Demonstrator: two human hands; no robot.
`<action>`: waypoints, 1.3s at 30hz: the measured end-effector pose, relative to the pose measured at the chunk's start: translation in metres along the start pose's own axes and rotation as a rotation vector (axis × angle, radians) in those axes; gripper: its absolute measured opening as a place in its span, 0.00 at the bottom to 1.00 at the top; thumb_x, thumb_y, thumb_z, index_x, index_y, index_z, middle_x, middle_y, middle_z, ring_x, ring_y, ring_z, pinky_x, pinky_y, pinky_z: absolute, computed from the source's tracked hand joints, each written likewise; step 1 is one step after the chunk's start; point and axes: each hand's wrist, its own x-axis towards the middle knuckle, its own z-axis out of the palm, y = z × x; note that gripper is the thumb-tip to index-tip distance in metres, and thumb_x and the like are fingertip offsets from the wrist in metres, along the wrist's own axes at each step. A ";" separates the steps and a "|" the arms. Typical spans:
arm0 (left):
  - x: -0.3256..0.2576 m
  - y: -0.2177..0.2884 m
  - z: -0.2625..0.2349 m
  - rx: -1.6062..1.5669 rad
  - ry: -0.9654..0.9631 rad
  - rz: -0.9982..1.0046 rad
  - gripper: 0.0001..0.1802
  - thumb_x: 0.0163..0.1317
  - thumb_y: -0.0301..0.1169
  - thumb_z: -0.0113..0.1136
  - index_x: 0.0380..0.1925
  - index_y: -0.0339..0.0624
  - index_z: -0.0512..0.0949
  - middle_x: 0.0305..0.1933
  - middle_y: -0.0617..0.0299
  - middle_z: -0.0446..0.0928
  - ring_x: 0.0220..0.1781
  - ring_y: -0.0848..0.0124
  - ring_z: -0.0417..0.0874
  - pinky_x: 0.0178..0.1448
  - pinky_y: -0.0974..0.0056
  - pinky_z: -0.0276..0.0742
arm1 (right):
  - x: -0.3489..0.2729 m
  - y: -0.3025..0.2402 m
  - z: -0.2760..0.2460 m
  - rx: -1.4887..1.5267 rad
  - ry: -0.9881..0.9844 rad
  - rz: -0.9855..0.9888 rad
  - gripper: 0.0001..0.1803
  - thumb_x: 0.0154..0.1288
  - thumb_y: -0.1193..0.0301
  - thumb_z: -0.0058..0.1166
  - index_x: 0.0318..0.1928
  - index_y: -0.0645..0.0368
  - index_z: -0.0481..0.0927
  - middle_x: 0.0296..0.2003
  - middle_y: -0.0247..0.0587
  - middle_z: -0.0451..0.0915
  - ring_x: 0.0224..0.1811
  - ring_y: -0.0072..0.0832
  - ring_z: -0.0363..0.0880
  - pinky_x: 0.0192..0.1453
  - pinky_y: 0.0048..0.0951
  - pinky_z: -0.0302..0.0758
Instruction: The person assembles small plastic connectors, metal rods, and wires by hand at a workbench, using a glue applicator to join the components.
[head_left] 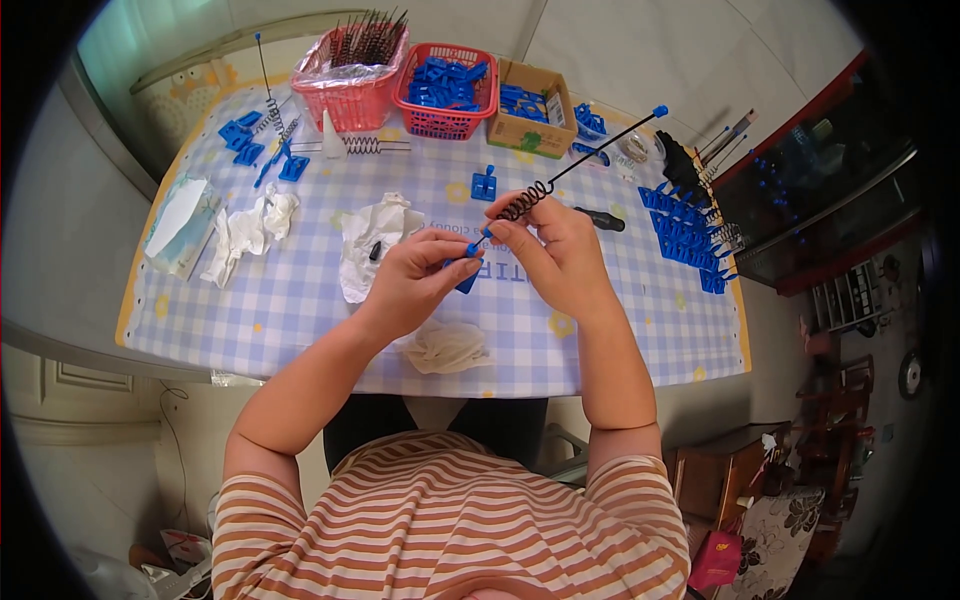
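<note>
Above the middle of the table, my right hand (560, 255) grips a black coiled spring (525, 201) between thumb and fingers. From its coil a long straight rod runs up to the right and ends in a blue cap. My left hand (425, 270) pinches a small blue plastic piece (470, 282) at the spring's lower end, partly hidden by my fingers. Whether the two are joined there I cannot tell. Just beyond my hands lies a loose blue plastic clip (484, 184). A black-handled tool (600, 219) rests beside my right hand.
Along the back stand a pink basket (345, 105) of black springs, a red basket (435, 122) and a cardboard box (530, 138) of blue parts. Rows of blue pieces (685, 235) lie right. Crumpled tissues (375, 225) and a tissue box (182, 228) are left.
</note>
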 end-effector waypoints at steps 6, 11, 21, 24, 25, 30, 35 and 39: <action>-0.001 0.001 0.001 0.002 0.003 -0.005 0.08 0.62 0.23 0.62 0.41 0.33 0.83 0.45 0.62 0.76 0.39 0.80 0.79 0.42 0.75 0.77 | 0.000 0.000 0.000 -0.012 0.000 0.011 0.11 0.64 0.67 0.58 0.40 0.62 0.79 0.28 0.44 0.81 0.29 0.35 0.81 0.37 0.31 0.74; -0.001 -0.001 0.001 0.003 0.003 -0.007 0.08 0.62 0.23 0.63 0.41 0.33 0.83 0.44 0.62 0.76 0.39 0.80 0.79 0.42 0.75 0.76 | 0.000 0.000 0.000 -0.029 -0.010 -0.001 0.10 0.64 0.67 0.58 0.40 0.62 0.78 0.28 0.44 0.81 0.29 0.35 0.80 0.36 0.31 0.74; -0.002 -0.003 0.002 0.002 0.001 -0.004 0.08 0.62 0.24 0.63 0.40 0.33 0.83 0.44 0.63 0.77 0.37 0.80 0.78 0.39 0.75 0.75 | 0.000 -0.002 -0.001 -0.037 -0.040 0.014 0.08 0.63 0.73 0.58 0.41 0.64 0.80 0.29 0.39 0.82 0.31 0.23 0.81 0.38 0.24 0.76; -0.003 -0.003 0.002 0.017 0.003 0.001 0.08 0.61 0.23 0.63 0.40 0.33 0.83 0.44 0.63 0.77 0.37 0.80 0.78 0.39 0.75 0.75 | 0.000 -0.003 -0.001 -0.045 -0.043 0.002 0.08 0.64 0.72 0.58 0.40 0.64 0.80 0.29 0.39 0.82 0.31 0.23 0.81 0.37 0.24 0.76; -0.003 -0.003 0.002 0.027 0.003 0.003 0.08 0.61 0.23 0.63 0.40 0.33 0.83 0.44 0.63 0.77 0.37 0.80 0.78 0.39 0.75 0.75 | 0.000 -0.003 -0.001 -0.045 -0.043 0.002 0.08 0.64 0.72 0.58 0.40 0.64 0.80 0.29 0.39 0.82 0.31 0.23 0.81 0.37 0.24 0.76; -0.003 -0.004 0.003 0.051 0.008 0.022 0.08 0.61 0.23 0.63 0.40 0.34 0.83 0.44 0.62 0.77 0.37 0.80 0.79 0.39 0.75 0.75 | -0.002 0.001 0.002 -0.012 -0.063 0.028 0.08 0.63 0.72 0.59 0.39 0.63 0.78 0.29 0.47 0.82 0.31 0.38 0.84 0.35 0.30 0.78; -0.003 -0.002 0.003 0.053 0.007 0.025 0.08 0.61 0.23 0.63 0.40 0.34 0.83 0.43 0.62 0.77 0.36 0.80 0.79 0.39 0.75 0.76 | -0.003 -0.001 0.003 -0.076 -0.049 -0.025 0.08 0.62 0.72 0.60 0.39 0.63 0.78 0.28 0.47 0.82 0.30 0.38 0.84 0.34 0.30 0.78; -0.003 -0.001 0.003 0.058 0.001 0.023 0.08 0.61 0.23 0.63 0.40 0.34 0.83 0.43 0.62 0.77 0.37 0.80 0.79 0.39 0.75 0.76 | -0.003 -0.001 0.003 -0.080 -0.057 -0.011 0.08 0.62 0.72 0.60 0.39 0.62 0.79 0.28 0.46 0.83 0.30 0.37 0.84 0.34 0.30 0.77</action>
